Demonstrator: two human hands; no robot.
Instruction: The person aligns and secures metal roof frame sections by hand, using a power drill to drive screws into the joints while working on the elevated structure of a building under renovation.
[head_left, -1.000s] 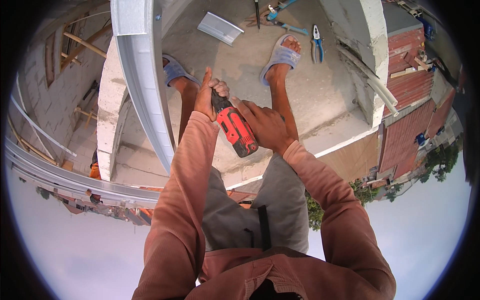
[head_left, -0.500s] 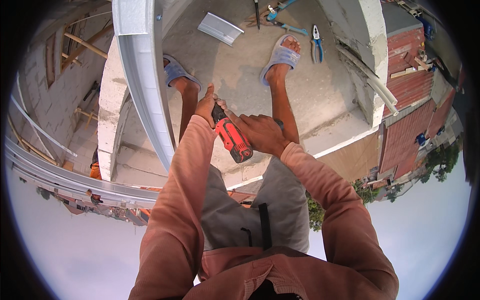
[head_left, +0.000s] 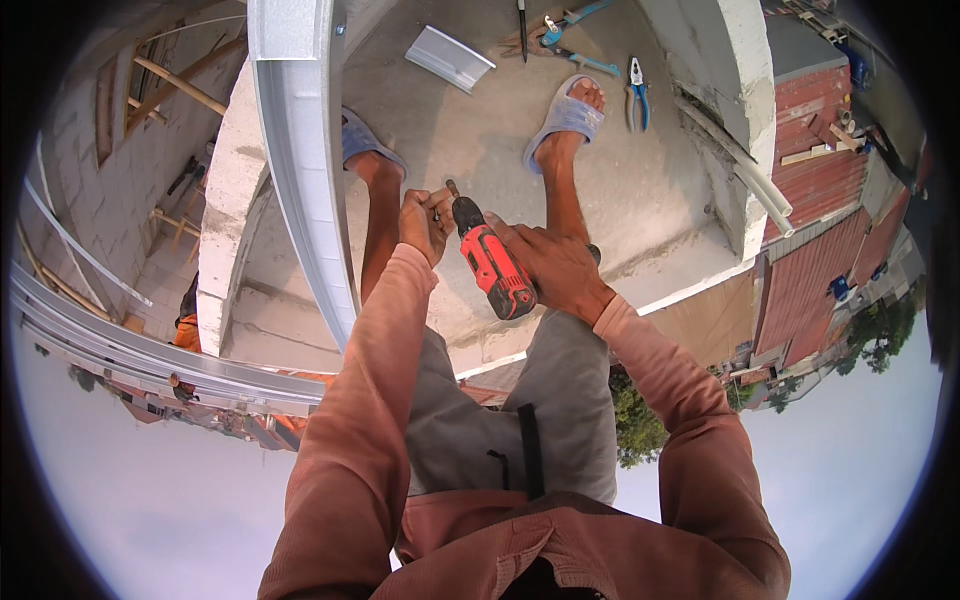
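Observation:
A red and black cordless drill (head_left: 492,262) is held in front of my thighs by my right hand (head_left: 562,270); the grip itself is hidden. Its black chuck carries a short metal bit (head_left: 453,189) that points away from me. Just left of the chuck is my left hand (head_left: 426,222), fingers curled together as in a pinch. Whatever they may hold is too small to make out. Beyond the drill, between and past my sandalled feet, lies the grey concrete floor (head_left: 480,150).
A long metal channel (head_left: 295,170) rises close on my left, beside a light block wall (head_left: 225,215). On the floor lie a short metal offcut (head_left: 450,58), blue-handled snips (head_left: 580,55), pliers (head_left: 637,95) and a dark pencil-like stick (head_left: 522,25). White pipes (head_left: 745,170) lean at the right; rooftops show beyond the ledge.
My left hand has come off the drill's front end and closed its fingers beside it, baring the bit. The drill and my right hand have shifted slightly right.

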